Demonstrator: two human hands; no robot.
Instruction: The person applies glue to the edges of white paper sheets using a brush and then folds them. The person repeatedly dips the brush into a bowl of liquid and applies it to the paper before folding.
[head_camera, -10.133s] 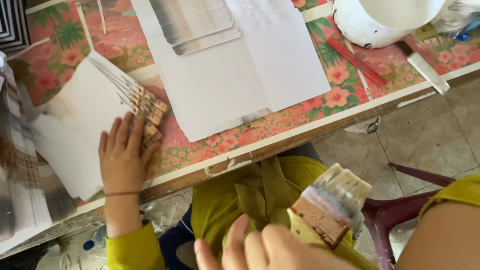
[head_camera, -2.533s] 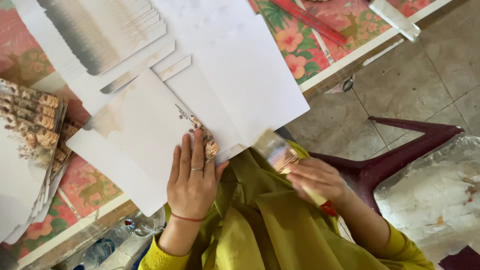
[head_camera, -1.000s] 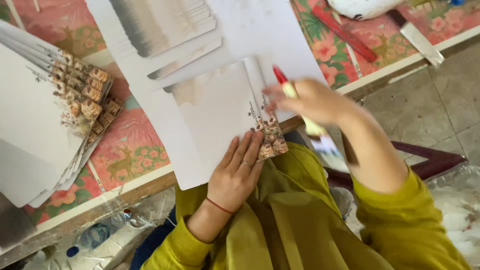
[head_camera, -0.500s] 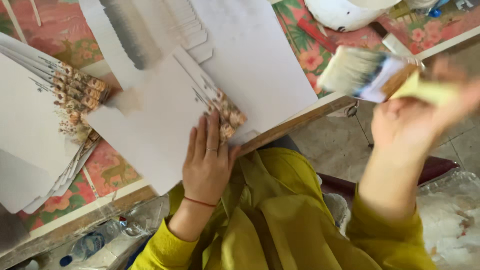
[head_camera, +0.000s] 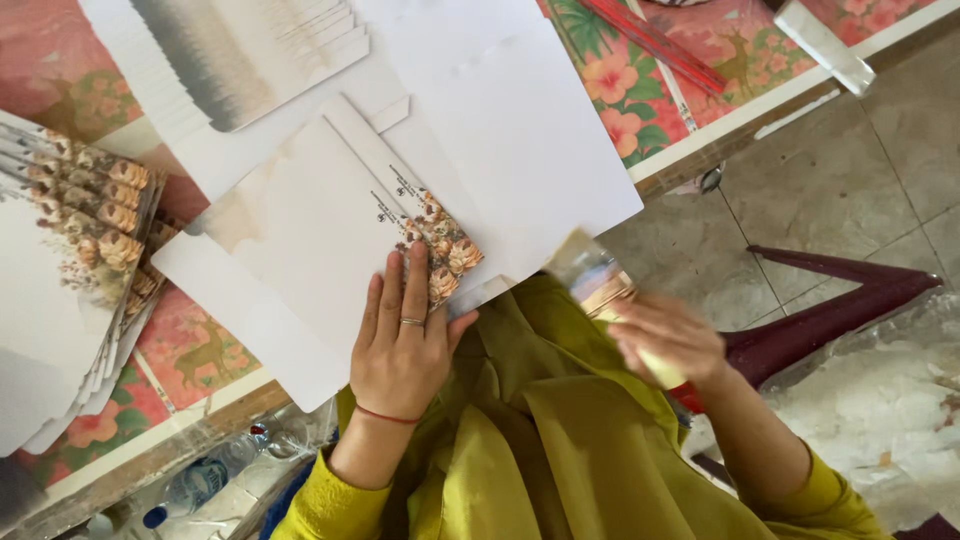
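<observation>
1. The card (head_camera: 330, 230) lies flat at the table (head_camera: 700, 140) edge, with a wet stain on its top corner.
2. The left hand (head_camera: 405, 345) presses on it, fingers flat and spread.
3. The right hand (head_camera: 665, 335) is closed around a brush (head_camera: 590, 275), off the card.
4. Flower cards (head_camera: 70, 260) are stacked at the left, so many look done. A grey pile (head_camera: 240, 50) waits.

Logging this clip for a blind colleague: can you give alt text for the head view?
A person's left hand presses flat on a white card with a floral corner at a table's edge, while the right hand holds a wide flat brush, blurred, off the table. More floral-cornered cards are fanned out at left.
</observation>
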